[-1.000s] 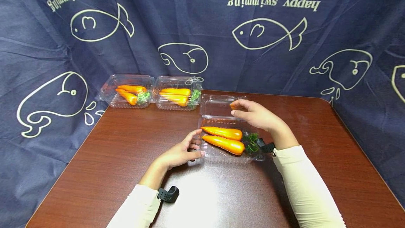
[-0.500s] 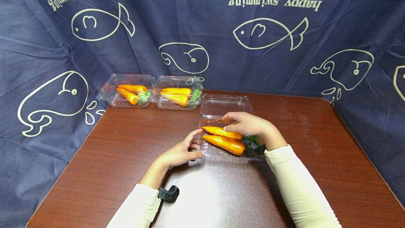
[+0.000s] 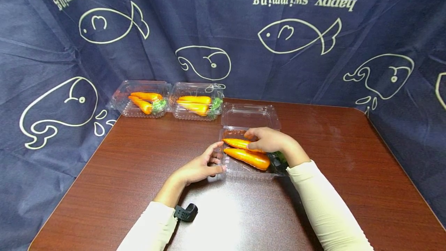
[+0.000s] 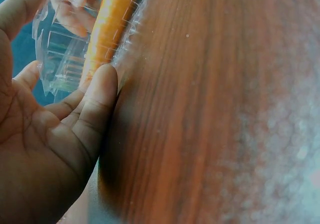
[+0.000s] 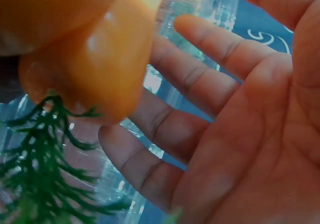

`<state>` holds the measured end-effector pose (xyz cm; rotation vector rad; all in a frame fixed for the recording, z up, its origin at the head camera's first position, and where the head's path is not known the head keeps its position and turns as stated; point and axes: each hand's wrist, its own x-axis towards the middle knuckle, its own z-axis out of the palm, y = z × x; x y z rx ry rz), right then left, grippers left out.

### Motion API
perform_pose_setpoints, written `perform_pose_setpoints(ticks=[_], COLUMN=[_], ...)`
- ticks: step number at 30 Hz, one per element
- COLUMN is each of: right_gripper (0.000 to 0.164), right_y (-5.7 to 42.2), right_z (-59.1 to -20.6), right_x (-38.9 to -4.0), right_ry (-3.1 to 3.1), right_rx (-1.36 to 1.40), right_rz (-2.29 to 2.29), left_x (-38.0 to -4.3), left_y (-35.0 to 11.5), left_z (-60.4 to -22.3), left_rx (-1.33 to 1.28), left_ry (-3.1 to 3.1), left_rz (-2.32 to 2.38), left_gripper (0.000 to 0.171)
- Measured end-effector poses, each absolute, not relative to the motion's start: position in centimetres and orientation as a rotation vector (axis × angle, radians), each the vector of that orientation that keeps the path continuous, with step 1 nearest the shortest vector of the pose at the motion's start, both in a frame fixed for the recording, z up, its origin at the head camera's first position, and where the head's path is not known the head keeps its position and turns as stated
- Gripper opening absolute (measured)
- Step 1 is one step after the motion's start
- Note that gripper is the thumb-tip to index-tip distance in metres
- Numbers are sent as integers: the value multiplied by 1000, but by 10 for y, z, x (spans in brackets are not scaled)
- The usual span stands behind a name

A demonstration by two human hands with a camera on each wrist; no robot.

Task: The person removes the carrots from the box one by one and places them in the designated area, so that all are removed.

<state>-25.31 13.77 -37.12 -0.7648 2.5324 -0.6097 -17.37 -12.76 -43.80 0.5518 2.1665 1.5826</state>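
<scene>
Two orange carrots lie side by side in a clear plastic clamshell box, the front carrot (image 3: 246, 159) and the rear carrot (image 3: 235, 143), with green tops (image 5: 45, 169) at the right end. The box's lid (image 3: 250, 116) is folded back on the table. My left hand (image 3: 198, 169) touches the left end of the box with its thumb and fingertips, fingers spread and relaxed. Over the rear carrot is my right hand (image 3: 270, 141), its thumb in front and loosely bent fingers behind. In the right wrist view, its fingers lie alongside the carrot without closing on it.
Two closed clear boxes of carrots, the left box (image 3: 141, 107) and the middle box (image 3: 195, 113), stand at the back left of the brown table (image 3: 156, 150). A dark blue curtain (image 3: 237, 18) with white fish drawings hangs behind.
My right hand has moved down from above the open lid, toward me and slightly left, onto the rear carrot. My left hand has stayed at the box's end.
</scene>
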Motion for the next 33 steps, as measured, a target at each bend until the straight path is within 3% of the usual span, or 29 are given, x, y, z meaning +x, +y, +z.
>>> perform_pose_setpoints(ticks=[13,33], right_gripper=[35,32], right_y=[132,134], right_z=[-380,-376], right_x=[-254,-252], right_ry=[2556,2620], right_rx=[-869,-996], right_rz=[-530,-539], left_x=[-174,-174], left_y=[-127,-127], left_z=[-440,-442], left_rx=[548,560], left_ry=[2150,2145], left_rz=[1600,1590], left_gripper=[79,78])
